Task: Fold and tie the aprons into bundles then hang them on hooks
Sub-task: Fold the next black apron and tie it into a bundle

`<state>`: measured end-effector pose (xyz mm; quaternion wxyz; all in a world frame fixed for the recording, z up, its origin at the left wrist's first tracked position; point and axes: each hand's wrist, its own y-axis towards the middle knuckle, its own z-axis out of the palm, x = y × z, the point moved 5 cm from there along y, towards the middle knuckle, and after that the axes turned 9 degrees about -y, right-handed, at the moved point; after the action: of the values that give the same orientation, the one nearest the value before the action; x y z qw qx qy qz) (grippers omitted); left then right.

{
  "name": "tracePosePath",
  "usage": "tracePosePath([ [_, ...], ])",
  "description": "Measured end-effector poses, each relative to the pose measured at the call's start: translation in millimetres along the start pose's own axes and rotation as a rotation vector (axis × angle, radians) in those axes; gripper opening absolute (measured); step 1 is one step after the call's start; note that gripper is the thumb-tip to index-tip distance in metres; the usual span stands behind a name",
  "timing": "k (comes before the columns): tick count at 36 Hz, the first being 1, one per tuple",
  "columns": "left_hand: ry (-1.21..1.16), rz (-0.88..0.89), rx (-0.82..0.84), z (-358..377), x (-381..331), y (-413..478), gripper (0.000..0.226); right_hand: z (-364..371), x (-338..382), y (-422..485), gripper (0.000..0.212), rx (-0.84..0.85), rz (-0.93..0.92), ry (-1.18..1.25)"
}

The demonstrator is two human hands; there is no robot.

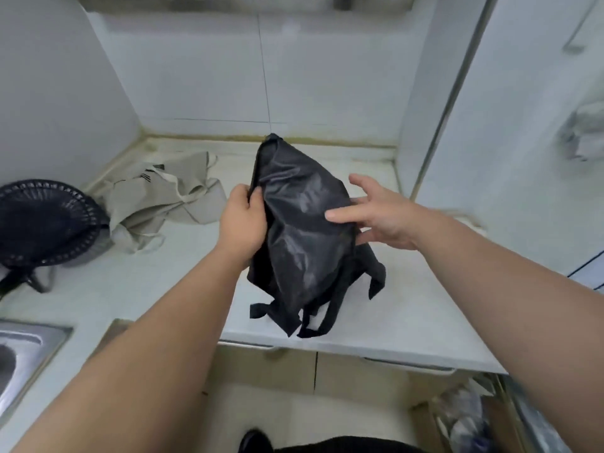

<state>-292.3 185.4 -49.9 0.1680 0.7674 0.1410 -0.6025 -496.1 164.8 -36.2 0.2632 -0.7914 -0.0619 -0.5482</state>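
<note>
A black apron is folded into a long upright bundle above the pale counter, its straps trailing onto the counter near the front edge. My left hand grips the bundle's left edge, fingers curled round the fabric. My right hand has its thumb lying across the front of the bundle on the right, with its fingers spread and partly behind the cloth. A beige apron lies crumpled on the counter to the left.
A black mesh basket sits at the counter's left. A steel sink is at the lower left. White tiled walls close the back and both sides. Cabinet doors and floor lie below the counter edge.
</note>
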Motion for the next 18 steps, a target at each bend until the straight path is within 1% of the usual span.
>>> tracePosePath([
  [1,-0.007,-0.008,-0.039,-4,-3,-10,0.03,6,-6,-9,0.098,0.028,0.01,-0.024],
  [2,0.001,-0.009,-0.074,-7,-7,-21,0.031,12,-11,-18,0.092,0.06,0.018,-0.042],
  [3,0.018,-0.003,-0.1,-10,-11,-30,0.03,19,-15,-26,0.079,0.08,0.021,-0.051],
  [4,0.045,-0.002,-0.115,-12,-14,-36,0.027,23,-18,-30,0.059,0.072,0.009,-0.077],
  [6,0.126,-0.002,-0.118,-17,-19,-54,0.022,27,-20,-42,0.02,-0.043,-0.037,-0.191],
  [7,0.193,-0.008,-0.091,-20,-20,-62,0.021,27,-19,-48,0.008,-0.128,-0.062,-0.258],
  [8,0.296,-0.025,-0.029,-24,-19,-72,0.023,26,-17,-55,0.005,-0.206,-0.093,-0.326],
  [9,0.397,-0.072,0.082,-26,-15,-80,0.025,25,-15,-61,0.013,-0.262,-0.125,-0.4],
  [10,0.46,-0.156,0.23,-27,-9,-88,0.024,27,-12,-68,0.017,-0.286,-0.158,-0.471],
  [11,0.482,-0.267,0.387,-29,-1,-99,0.021,31,-8,-76,0.016,-0.282,-0.188,-0.536],
  [12,0.513,-0.369,0.51,-31,4,-110,0.02,35,-5,-81,0.011,-0.248,-0.204,-0.595],
  [13,0.578,-0.396,0.579,-37,5,-119,0.027,43,-3,-89,0.009,-0.207,-0.211,-0.635],
  [14,0.654,-0.344,0.594,-43,4,-123,0.041,53,-2,-97,0.013,-0.16,-0.201,-0.663],
  [15,0.703,-0.249,0.559,-47,1,-123,0.059,64,0,-104,0.016,-0.108,-0.184,-0.693],
  [16,0.683,-0.123,0.527,-50,-6,-125,0.079,74,1,-111,0.016,-0.059,-0.171,-0.733],
  [17,0.581,-0.01,0.526,-52,-17,-132,0.097,86,2,-118,0.013,-0.011,-0.173,-0.786],
  [18,0.455,0.084,0.54,-52,-26,-140,0.108,95,3,-123,0.008,0.03,-0.17,-0.842],
])
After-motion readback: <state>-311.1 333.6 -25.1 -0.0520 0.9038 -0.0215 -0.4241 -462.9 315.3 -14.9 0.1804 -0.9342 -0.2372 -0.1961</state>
